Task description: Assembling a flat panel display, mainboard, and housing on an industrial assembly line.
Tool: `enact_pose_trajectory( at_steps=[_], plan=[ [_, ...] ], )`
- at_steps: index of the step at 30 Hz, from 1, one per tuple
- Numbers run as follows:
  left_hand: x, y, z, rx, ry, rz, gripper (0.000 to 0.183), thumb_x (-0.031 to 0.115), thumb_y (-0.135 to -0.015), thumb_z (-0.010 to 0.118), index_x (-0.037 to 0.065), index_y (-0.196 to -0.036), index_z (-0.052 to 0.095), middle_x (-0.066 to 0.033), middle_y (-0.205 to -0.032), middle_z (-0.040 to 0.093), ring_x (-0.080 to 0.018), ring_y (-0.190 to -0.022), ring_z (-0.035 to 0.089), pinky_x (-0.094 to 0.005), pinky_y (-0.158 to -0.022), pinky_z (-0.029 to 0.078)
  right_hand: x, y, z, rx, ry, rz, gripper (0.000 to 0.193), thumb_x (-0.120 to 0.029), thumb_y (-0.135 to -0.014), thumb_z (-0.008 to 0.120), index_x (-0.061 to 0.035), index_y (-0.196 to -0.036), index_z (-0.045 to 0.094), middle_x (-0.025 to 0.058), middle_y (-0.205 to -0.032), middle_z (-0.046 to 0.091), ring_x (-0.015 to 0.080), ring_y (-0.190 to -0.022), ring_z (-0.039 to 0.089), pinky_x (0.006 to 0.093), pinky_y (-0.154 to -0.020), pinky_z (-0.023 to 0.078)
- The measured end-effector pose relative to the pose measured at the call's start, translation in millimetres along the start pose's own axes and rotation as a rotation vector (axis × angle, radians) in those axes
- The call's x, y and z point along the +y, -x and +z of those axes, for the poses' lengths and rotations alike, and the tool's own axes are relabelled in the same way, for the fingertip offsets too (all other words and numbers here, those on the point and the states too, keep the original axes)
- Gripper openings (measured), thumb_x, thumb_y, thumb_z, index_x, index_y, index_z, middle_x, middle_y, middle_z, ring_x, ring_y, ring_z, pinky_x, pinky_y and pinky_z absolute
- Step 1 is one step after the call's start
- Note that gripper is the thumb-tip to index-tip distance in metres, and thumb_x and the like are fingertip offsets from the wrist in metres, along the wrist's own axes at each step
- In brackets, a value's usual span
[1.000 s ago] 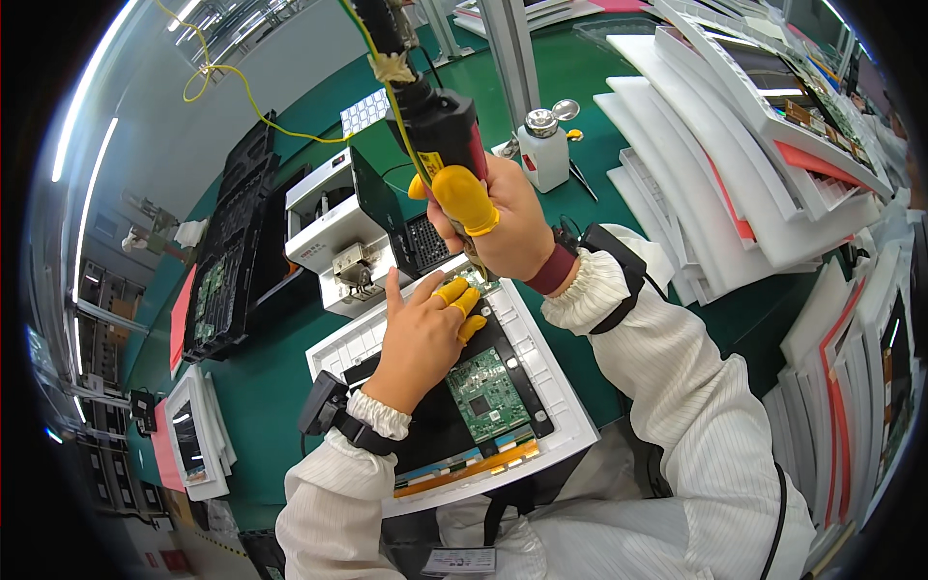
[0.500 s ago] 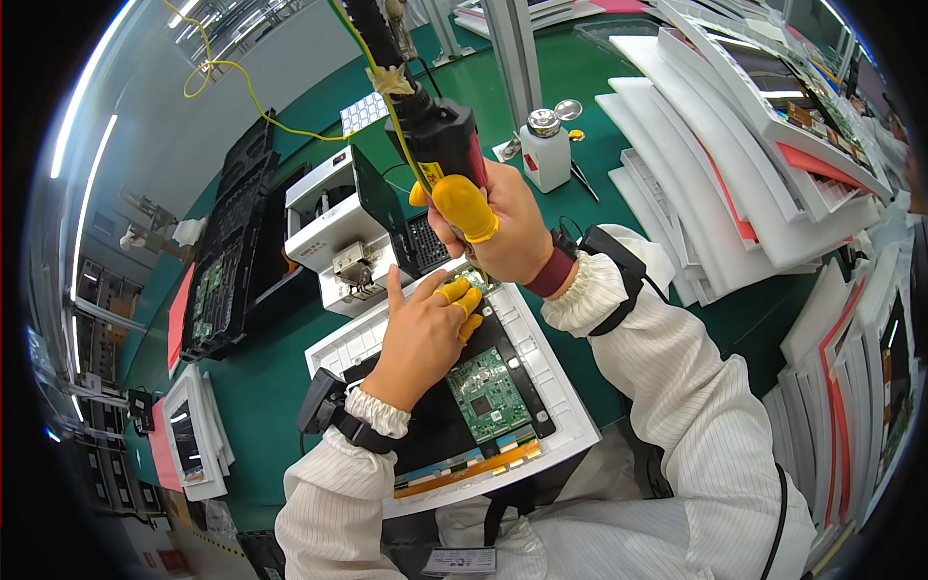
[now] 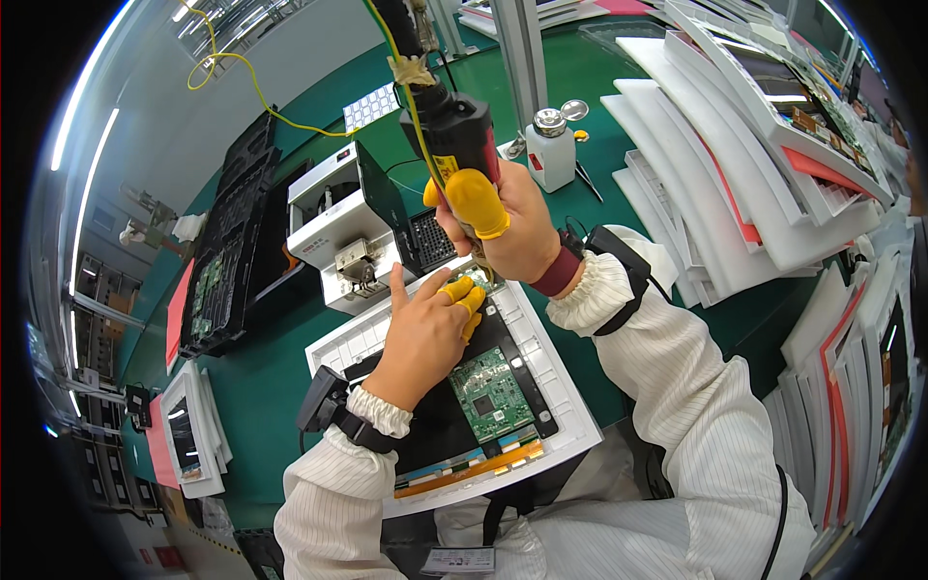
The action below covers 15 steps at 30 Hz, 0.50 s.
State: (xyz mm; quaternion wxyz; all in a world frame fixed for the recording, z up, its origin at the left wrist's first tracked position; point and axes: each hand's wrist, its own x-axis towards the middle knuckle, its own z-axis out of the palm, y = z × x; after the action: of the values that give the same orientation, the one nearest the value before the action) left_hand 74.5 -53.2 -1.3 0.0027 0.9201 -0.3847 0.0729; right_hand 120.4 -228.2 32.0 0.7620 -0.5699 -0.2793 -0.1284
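Observation:
My right hand [image 3: 522, 227] is wrapped round an upright electric screwdriver [image 3: 462, 130] with a black and red body, a yellow finger cot over its thumb. The driver's lower end points down at the far edge of a white-framed display panel [image 3: 565, 411]; its tip is mostly hidden. My left hand [image 3: 420, 338] rests palm down on the panel beside that tip, its yellow-cotted fingers against a small green board [image 3: 480, 277] and its other fingers stretched out. What lies beneath those fingertips is hidden. Nearer me on the panel's black back sits a larger green circuit board [image 3: 491, 391].
A white boxy machine [image 3: 333, 227] stands beyond the panel, with a black perforated tray [image 3: 432, 239] beside it. A white pump bottle [image 3: 551, 155] and tweezers [image 3: 589, 182] are at the right. Foam-separated panels [image 3: 706, 164] are stacked far right. Black trays [image 3: 227, 280] lie left.
The screwdriver and my right hand have shifted slightly to the right. My left hand stays in nearly the same place on the panel.

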Motion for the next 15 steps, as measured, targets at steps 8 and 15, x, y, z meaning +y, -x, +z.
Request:
enact_pose_trajectory(
  at_steps=[8, 15],
  plan=[
    [-0.6, 0.4, 2.0, 0.022, 0.008, 0.006, 0.012, 0.016, -0.08, 0.068, 0.006, -0.087, 0.073, -0.0083, -0.09, 0.067, -0.0227, -0.122, 0.052, -0.0662, -0.111, 0.014, -1.4, -0.1, 0.3, -0.032, 0.018, -0.031, 0.026, -0.026, -0.095, 0.058, 0.0005, -0.098, 0.056, 0.0013, -0.064, 0.056, 0.0056, -0.049, 0.05, 0.0189, -0.045, 0.039],
    [-0.2, 1.4, 2.3, 0.002, 0.018, 0.0, 0.011, 0.014, -0.079, 0.068, 0.006, -0.085, 0.073, -0.0086, -0.092, 0.066, -0.0231, -0.124, 0.051, -0.0669, -0.11, 0.014, -5.5, 2.1, 3.1, 0.03, -0.069, 0.089, 0.015, -0.014, -0.086, 0.064, -0.0025, -0.093, 0.057, 0.0014, -0.063, 0.06, 0.0068, -0.051, 0.055, 0.0223, -0.048, 0.044]
  ],
)
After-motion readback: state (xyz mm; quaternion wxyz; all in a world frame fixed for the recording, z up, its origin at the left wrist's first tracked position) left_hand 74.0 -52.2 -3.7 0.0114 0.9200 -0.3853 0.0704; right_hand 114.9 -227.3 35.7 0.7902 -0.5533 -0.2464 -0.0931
